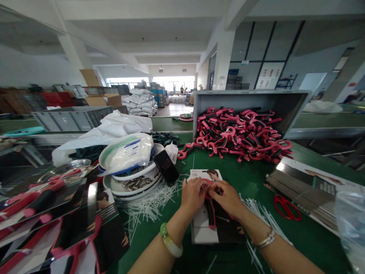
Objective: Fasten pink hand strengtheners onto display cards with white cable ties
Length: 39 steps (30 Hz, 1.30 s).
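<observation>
A pair of red-and-black pliers [211,213] lies on a printed backing card [201,230] in front of me, handles towards me. My left hand [194,195] is closed over the head of the pliers, with its fingers curled at the card's upper part. Close beside it, my right hand [226,197] pinches at the same spot; what is between its fingertips is hidden. A thin white strip shows on the card below the right hand. Loose white cable ties [261,213] lie to the right of the card, and more cable ties [151,201] are spread to its left.
A grey bin [296,110] tipped towards me spills red-and-black pliers [242,133]. Red scissors [287,207] and stacked cards [305,190] lie right. Left are stacked bowls [134,190] with metal parts, a phone [166,167] and carded pliers [57,228].
</observation>
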Motion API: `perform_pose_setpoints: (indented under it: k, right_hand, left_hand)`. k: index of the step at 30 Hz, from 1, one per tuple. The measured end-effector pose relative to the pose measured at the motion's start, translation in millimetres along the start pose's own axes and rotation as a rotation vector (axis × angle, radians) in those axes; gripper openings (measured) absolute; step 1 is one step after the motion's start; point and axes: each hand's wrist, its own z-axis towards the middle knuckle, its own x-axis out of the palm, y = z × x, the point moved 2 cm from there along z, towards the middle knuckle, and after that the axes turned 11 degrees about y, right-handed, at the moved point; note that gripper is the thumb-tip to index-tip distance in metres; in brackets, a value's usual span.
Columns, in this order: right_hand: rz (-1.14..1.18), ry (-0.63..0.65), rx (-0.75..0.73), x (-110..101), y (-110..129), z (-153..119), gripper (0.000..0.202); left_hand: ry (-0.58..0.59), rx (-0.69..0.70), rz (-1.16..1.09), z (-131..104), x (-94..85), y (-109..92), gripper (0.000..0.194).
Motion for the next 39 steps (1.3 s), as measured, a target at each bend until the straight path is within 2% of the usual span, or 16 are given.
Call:
perform_pose_setpoints:
  k: [3,6,8,13,15,20,24,26,28,31,32,34,37,39]
  right_hand:
    - [0.113,-0.073,-0.084,-0.9,-2.1,-1.0,0.024]
    - [0.204,-0.09,-0.162,-1.4,-2.5,-1.3,0.022]
    - [0.22,-0.11,-0.213,-1.7,-1.3,-1.5,0.019]
    - [0.268,-0.215,-0.324,-1.4,-2.1,-0.3,0.019]
    - [0.244,-0.183,-0.34,-0.8,-2.5,2.5,0.018]
    - [-0.165,0.007,-0.189,-2.5,4.4,12.1,0.016]
    - [-0.217,0.024,-0.185,-3.8,7.4,14.1,0.014]
    - [-0.171,-0.019,-0.266,-2.1,5.2,12.4,0.014]
    - [-0.098,-0.104,-0.384,-0.6,2.3,10.0,0.012]
    - [-0.011,-0.182,-0.49,0.1,0.7,6.1,0.011]
    - [-0.003,-0.17,-0.503,-0.2,1.8,4.3,0.012]
    - [-0.045,-0.095,-0.533,-1.2,6.5,-1.9,0.014]
    - [-0.304,0.092,-0.607,-1.1,14.5,-17.7,0.017]
    - [-0.511,0.171,-0.622,0.1,16.1,-28.3,0.023]
  left_hand:
    - [-0.16,0.109,0.067,-2.7,3.2,0.6,0.011]
    - [-0.253,0.278,0.105,-7.2,0.9,-2.5,0.015]
    - [-0.277,0.347,0.123,-7.9,-3.5,-6.0,0.018]
    - [-0.274,0.391,0.083,-0.7,-14.5,-10.8,0.016]
    - [-0.261,0.404,0.035,0.8,-15.0,-9.3,0.017]
    - [-0.349,0.446,0.041,-5.8,-10.4,-8.2,0.018]
    - [-0.406,0.503,0.069,-13.0,-13.1,-14.9,0.015]
    - [-0.418,0.441,0.045,-16.8,-15.8,-14.8,0.014]
    - [-0.371,0.328,-0.01,-21.0,-15.3,-10.7,0.012]
    - [-0.163,0.195,-0.047,-26.8,-6.5,-1.4,0.028]
    - [-0.104,0.161,-0.039,-28.4,-3.0,1.4,0.03]
    - [-0.061,0.084,-0.032,-30.6,1.4,6.0,0.024]
    - [-0.071,-0.028,-0.049,-30.7,2.0,7.9,0.031]
    - [-0.053,-0.077,-0.019,-29.6,0.6,6.2,0.031]
